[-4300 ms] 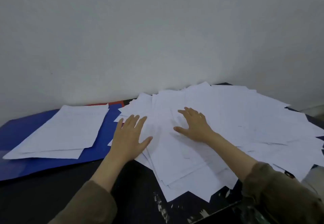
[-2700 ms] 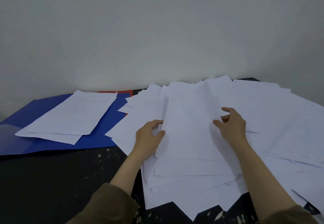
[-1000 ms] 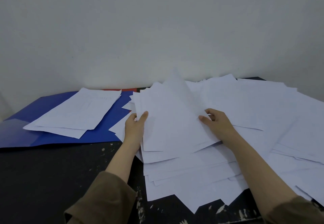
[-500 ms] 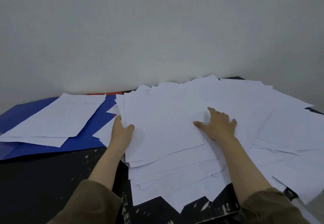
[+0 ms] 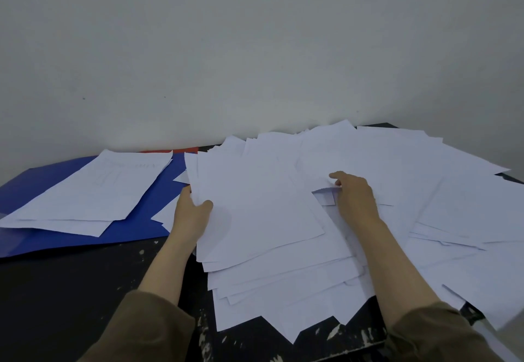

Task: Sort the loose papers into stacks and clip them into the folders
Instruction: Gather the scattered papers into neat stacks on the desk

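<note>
At the table's left edge lies one blue folder carrying a small paper stack with faint, unreadable print. The left hand pinches a sheaf's left edge; the right hand, fingers curled, pinches a sheet in the uncountable loose pile.

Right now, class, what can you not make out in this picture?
- Head view: print on the small stack, too faint.
- Blue folder: clip hidden by the stack.
- Red folder: mostly covered.
- Left hand: fingers hidden under gripped sheets.
- Sheet count: overlapping.
</note>
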